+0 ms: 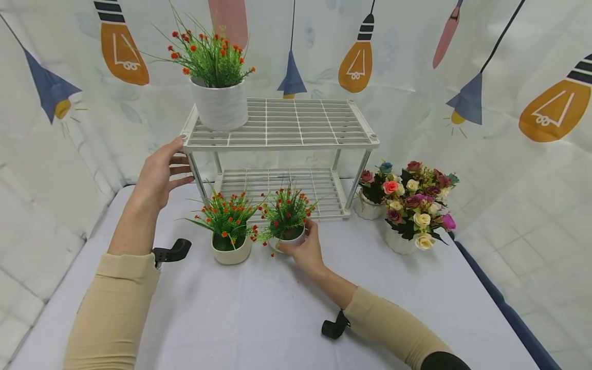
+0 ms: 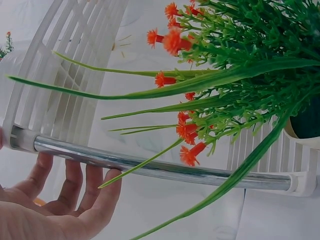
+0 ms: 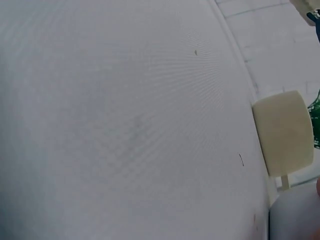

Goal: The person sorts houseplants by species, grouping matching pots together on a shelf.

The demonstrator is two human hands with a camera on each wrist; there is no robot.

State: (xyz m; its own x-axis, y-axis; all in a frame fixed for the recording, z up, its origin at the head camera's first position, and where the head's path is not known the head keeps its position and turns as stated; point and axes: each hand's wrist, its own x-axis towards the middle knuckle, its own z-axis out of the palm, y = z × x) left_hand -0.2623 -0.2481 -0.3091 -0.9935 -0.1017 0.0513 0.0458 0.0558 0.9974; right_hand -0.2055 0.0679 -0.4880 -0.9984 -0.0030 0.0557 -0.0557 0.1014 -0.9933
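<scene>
A white two-tier wire rack (image 1: 282, 148) stands at the back of the table. My left hand (image 1: 159, 172) holds its left front corner, with the fingers against the metal post (image 2: 150, 167) under the upper shelf. My right hand (image 1: 305, 252) grips a small white pot with a red-flowered plant (image 1: 288, 213), in front of the lower shelf. Just left of it stands a cream pot with a similar red-flowered plant (image 1: 231, 254). In the right wrist view the cream pot (image 3: 284, 134) shows at the right, while the hand is almost wholly outside the picture.
A larger white pot with an orange-red flowered plant (image 1: 219, 105) stands at the left of the upper shelf. Right of the rack are two pots of mixed roses (image 1: 418, 205), (image 1: 368, 208). A white cloth (image 1: 208, 318) covers the table; a patterned curtain (image 1: 407, 82) hangs behind.
</scene>
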